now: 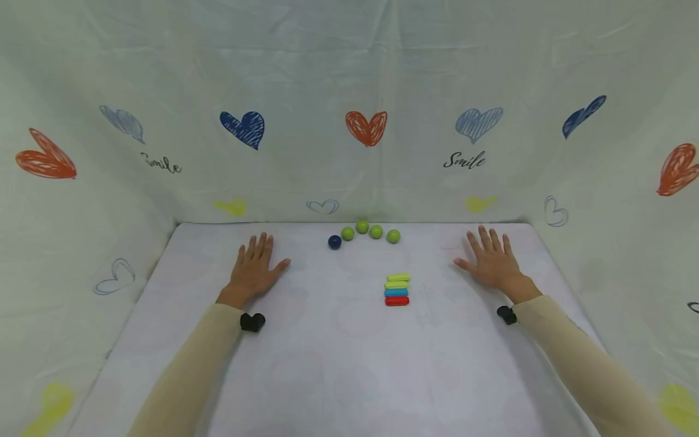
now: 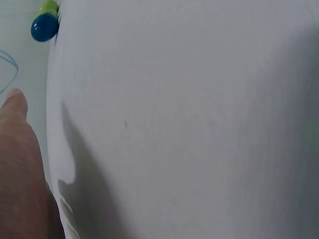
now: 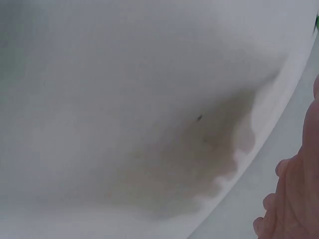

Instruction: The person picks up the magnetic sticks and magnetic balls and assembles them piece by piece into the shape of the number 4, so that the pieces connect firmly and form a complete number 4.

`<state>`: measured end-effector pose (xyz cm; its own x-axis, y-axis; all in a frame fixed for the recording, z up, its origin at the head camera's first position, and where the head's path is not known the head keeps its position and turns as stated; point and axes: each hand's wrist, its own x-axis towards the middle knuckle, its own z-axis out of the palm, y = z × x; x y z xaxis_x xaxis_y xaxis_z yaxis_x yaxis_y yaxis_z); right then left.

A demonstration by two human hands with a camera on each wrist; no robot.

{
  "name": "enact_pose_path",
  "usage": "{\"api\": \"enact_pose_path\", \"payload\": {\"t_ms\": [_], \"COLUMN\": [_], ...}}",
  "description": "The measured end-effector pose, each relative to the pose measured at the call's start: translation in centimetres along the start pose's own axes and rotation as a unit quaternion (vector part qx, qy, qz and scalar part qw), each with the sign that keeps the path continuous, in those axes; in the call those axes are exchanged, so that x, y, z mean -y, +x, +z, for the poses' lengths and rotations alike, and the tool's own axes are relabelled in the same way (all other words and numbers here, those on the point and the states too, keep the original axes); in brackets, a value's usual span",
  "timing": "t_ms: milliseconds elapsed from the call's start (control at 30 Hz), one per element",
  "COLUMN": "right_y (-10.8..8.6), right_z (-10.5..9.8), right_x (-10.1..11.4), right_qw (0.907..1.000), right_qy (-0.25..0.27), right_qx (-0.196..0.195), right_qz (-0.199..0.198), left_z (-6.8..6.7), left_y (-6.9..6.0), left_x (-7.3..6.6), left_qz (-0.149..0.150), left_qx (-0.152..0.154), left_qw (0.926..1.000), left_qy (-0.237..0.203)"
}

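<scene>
My left hand (image 1: 253, 273) is at the left of the white table with its fingers spread and holds nothing. On the right side my right hand (image 1: 494, 264) is likewise spread and holds nothing. Between them, near the back edge, a dark blue ball (image 1: 335, 242) and several green balls (image 1: 375, 231) form a loose arc. Nearer me lies a short stack of coloured sticks side by side: two yellow-green sticks (image 1: 397, 284), a blue stick (image 1: 396, 292) and a red stick (image 1: 397, 301). In the left wrist view the blue ball (image 2: 45, 27) shows beyond the thumb (image 2: 22, 154).
A pale cloth wall (image 1: 306, 73) printed with hearts and words rises behind the table (image 1: 327, 376) and along both sides. A black heart-shaped piece (image 1: 252, 322) sits at the left wrist, and another black piece (image 1: 506, 315) at the right wrist.
</scene>
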<state>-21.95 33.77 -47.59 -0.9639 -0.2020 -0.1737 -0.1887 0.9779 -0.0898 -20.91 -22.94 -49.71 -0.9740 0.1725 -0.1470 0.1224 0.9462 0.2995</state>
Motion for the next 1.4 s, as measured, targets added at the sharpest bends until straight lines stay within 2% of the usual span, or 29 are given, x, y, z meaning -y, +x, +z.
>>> {"api": "enact_pose_path", "payload": {"t_ms": [400, 667, 1033, 1233, 1400], "right_y": [0.2, -0.2, -0.7, -0.6, -0.3], "right_z": [0.5, 0.9, 1.6, 2.0, 2.3], "right_x": [5.1, 8.2, 10.5, 11.4, 11.9], "right_qw": [0.9962, 0.9937, 0.9856, 0.9813, 0.9757], "right_qy": [-0.035, -0.033, -0.058, -0.061, -0.066], "right_qx": [-0.036, -0.031, -0.061, -0.077, -0.101], "right_qz": [-0.071, -0.102, -0.147, -0.165, -0.183], "left_z": [0.5, 1.8, 2.5, 2.6, 2.7], "left_y": [0.8, 2.1, 2.5, 2.8, 3.3], "left_x": [-2.9, -4.1, -7.2, -8.6, -9.6], "left_qz": [0.019, 0.031, 0.05, 0.068, 0.07], "left_qx": [-0.002, 0.003, 0.001, -0.01, -0.022], "left_qw": [0.9998, 0.9995, 0.9986, 0.9976, 0.9973], "left_qy": [-0.007, -0.005, -0.017, -0.012, -0.01]}}
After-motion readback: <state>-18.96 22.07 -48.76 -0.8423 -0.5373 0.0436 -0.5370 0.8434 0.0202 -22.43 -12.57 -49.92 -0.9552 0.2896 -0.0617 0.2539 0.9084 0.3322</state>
